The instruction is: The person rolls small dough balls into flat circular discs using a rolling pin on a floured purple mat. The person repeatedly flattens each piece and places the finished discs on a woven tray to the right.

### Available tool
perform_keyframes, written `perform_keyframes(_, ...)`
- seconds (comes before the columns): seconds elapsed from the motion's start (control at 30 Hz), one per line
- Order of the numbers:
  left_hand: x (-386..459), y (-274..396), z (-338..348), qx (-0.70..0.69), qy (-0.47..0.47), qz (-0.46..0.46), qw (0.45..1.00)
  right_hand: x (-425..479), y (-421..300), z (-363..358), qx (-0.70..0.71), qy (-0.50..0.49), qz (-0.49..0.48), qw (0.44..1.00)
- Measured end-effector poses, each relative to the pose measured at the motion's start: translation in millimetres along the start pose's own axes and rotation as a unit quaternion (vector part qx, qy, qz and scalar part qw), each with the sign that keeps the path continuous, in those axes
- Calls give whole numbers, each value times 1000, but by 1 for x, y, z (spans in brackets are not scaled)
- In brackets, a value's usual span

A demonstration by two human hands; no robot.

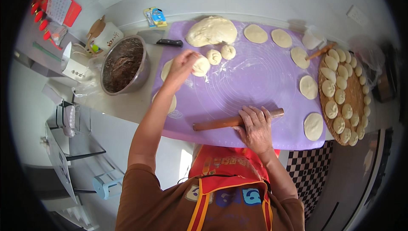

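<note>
My left hand (185,63) has its fingers on a piece of dough (201,66) at the left of the purple silicone mat (248,81). Two more dough pieces (214,57) lie just right of it, below a large lump of dough (212,31). Near the mat's front edge, my right hand (255,125) rests on a wooden rolling pin (220,123), its fingers curled over the right part. Several flat dough rounds (308,87) lie along the mat's right side and top. Others at the left are partly hidden by my left arm.
A metal bowl of dark filling (124,65) stands left of the mat, beside a cleaver with a black handle (169,42). At the right, a round woven tray (347,93) holds several filled buns. A white cup (313,38) and a wooden stick (322,51) are near the back right.
</note>
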State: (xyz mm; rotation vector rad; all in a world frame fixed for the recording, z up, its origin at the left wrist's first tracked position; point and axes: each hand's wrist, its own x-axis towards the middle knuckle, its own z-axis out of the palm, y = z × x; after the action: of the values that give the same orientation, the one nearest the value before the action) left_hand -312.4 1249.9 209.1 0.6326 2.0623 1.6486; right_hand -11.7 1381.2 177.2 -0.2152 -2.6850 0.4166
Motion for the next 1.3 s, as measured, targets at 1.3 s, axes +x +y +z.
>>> perform_keyframes(1.3,79,-6,226,478,-189,292,806,-37,41,-6,-15,188,4,982)
